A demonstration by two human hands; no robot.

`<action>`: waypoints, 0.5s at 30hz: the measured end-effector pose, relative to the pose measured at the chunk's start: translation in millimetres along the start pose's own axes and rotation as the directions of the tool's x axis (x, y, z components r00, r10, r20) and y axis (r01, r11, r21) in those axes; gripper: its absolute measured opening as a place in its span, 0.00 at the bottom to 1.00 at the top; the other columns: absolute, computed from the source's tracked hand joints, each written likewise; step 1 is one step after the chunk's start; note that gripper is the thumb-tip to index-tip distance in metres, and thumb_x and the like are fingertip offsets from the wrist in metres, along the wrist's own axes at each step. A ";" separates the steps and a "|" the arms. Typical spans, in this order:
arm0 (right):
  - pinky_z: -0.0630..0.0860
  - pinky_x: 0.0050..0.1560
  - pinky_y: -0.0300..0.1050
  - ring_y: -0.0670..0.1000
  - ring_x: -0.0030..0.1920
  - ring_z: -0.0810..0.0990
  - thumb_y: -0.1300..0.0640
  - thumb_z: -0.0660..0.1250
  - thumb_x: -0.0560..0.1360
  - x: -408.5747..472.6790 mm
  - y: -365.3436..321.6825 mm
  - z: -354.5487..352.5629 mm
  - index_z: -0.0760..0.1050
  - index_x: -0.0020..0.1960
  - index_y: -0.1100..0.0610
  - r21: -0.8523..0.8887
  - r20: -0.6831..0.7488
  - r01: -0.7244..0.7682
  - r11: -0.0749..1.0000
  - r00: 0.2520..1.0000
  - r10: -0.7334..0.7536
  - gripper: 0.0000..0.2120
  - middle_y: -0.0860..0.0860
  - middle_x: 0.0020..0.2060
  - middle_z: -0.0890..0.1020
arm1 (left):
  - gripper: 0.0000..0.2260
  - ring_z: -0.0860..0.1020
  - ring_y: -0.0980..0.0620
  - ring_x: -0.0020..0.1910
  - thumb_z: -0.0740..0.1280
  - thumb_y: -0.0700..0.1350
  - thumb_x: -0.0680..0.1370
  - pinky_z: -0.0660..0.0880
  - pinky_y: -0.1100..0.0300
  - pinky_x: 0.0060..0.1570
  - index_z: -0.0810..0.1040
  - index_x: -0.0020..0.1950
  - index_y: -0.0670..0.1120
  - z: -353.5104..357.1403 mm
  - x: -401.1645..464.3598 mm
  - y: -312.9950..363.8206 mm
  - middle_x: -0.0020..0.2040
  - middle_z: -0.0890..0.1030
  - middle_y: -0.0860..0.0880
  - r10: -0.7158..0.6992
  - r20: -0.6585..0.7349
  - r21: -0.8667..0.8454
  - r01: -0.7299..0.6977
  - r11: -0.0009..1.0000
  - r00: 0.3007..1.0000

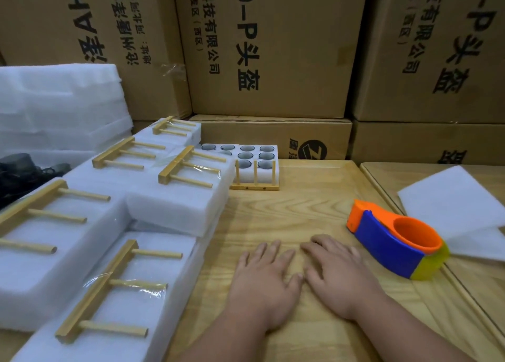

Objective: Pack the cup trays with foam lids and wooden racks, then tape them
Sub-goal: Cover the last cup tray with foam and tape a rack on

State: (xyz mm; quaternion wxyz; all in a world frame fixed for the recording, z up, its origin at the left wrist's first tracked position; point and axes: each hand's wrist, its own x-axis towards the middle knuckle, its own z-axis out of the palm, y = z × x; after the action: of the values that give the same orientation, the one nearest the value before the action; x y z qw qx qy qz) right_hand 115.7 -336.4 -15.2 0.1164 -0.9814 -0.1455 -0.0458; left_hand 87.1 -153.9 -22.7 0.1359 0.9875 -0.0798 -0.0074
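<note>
Left hand (266, 281) and right hand (337, 273) flat, palms down, fingers spread, on the wooden desk (295, 214); thumbs almost touching, nothing held. Tape dispenser (396, 242), orange, blue and yellow, just right of the right hand, apart from it; tape roll itself not discernible. Loose foam lids (459, 206) at far right, cut off by the frame edge. Open cup tray (250, 158) at the back of the desk, dark cups in round wells, partly hidden on its left by a packed foam block; wooden rack (255, 181) upright against its near face. Packed foam trays (175, 200) stacked at left, each topped by a rack under clear tape, contents concealed; nearest ones cropped by the left and lower edges. Dark object (16, 170) at far left, unidentifiable. Cardboard cartons (273, 47) behind, print partly cut off.
</note>
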 end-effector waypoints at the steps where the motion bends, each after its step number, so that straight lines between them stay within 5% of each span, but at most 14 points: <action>1: 0.51 0.75 0.48 0.43 0.80 0.52 0.39 0.52 0.79 3.0 0.4 0.4 0.62 0.77 0.39 0.012 0.040 0.019 1.000 0.999 -0.019 0.26 0.40 0.79 0.60 | 0.31 0.43 0.56 0.82 0.47 0.67 0.79 0.40 0.48 0.79 0.51 0.82 0.63 -0.6 3.3 -1.6 0.84 0.47 0.58 -0.015 -0.004 -0.007 0.015 1.000 1.000; 5: 0.41 0.80 0.49 0.42 0.81 0.42 0.38 0.49 0.79 14.7 2.1 1.8 0.53 0.81 0.38 0.030 0.127 0.042 0.999 0.991 -0.046 0.30 0.42 0.83 0.50 | 0.32 0.42 0.54 0.82 0.45 0.68 0.78 0.38 0.47 0.79 0.49 0.82 0.63 -1.0 17.5 -2.5 0.84 0.46 0.57 -0.058 0.004 0.000 0.058 0.998 0.998; 15: 0.38 0.79 0.51 0.42 0.81 0.41 0.40 0.49 0.80 76.9 4.0 12.5 0.51 0.81 0.38 0.037 0.133 0.037 0.999 0.990 -0.042 0.30 0.41 0.82 0.47 | 0.29 0.41 0.51 0.83 0.46 0.61 0.81 0.38 0.42 0.78 0.46 0.82 0.63 -2.1 67.4 -11.8 0.84 0.43 0.56 -0.093 -0.012 0.014 0.093 0.996 0.996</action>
State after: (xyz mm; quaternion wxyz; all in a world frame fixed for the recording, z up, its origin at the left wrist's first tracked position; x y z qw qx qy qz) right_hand 190.8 -315.9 -18.7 0.1221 -0.9771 -0.1731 0.0204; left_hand 155.5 -152.9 -23.4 0.1286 0.9911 -0.0329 -0.0077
